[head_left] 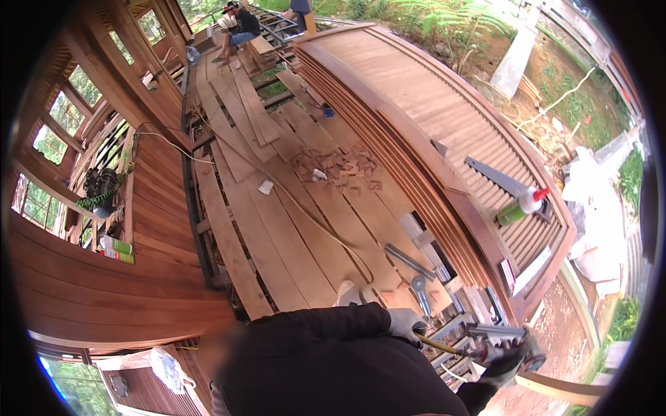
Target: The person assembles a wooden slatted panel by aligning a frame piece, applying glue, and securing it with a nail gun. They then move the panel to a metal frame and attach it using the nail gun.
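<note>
- Yellow hose (438,344) beside the left hand (404,323), whose grip I cannot tell.
- Near right, the right hand (510,366) grasps the tool (494,331); a snagged hose could jerk it.

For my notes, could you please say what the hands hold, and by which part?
The right hand holds a grey tool, exact spot unclear; the left hand may hold the yellow hose.

A pile of small wood scraps (347,166) lies on the plank floor (291,222), near a blue cup (327,111). A handsaw (494,177) rests beside a green-and-white bottle (517,210) with a red tip. At the floor's far end sits a person in a cap (243,24); a leafy fern (472,21) grows to the right.
</note>
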Tool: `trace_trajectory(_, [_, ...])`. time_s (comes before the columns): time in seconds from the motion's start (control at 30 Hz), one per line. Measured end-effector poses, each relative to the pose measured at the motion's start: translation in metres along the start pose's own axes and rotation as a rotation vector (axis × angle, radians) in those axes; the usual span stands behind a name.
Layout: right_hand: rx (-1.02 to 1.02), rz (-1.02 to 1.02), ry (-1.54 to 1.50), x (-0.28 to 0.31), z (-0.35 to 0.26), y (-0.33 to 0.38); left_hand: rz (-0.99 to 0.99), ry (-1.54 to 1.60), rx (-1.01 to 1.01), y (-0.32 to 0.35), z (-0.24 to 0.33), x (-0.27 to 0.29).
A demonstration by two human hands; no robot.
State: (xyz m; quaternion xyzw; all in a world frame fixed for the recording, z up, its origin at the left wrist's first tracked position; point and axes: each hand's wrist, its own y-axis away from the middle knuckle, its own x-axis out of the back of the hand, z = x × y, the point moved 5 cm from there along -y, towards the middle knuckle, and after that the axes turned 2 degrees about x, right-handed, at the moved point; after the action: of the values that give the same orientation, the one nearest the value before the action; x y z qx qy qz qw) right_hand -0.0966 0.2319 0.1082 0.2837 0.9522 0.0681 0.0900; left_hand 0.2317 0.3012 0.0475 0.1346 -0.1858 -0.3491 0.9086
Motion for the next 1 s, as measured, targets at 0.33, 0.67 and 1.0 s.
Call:
trace_trajectory(0.33, [0.192,-0.203,0.112,-0.167,-0.013,0.098,0.259,-0.266,0.093,0.091,-0.123,0.148])
trace_trajectory(0.67, [0.02,-0.645,-0.154,-0.42,0.061,0.161,1.098,0.226,0.032,0.319,-0.22,0.281])
trace_trajectory(1.0, [-0.648,-0.81,-0.296,-0.59,0.293,0.195,0.838,-0.235,0.477,0.484,-0.122,0.372])
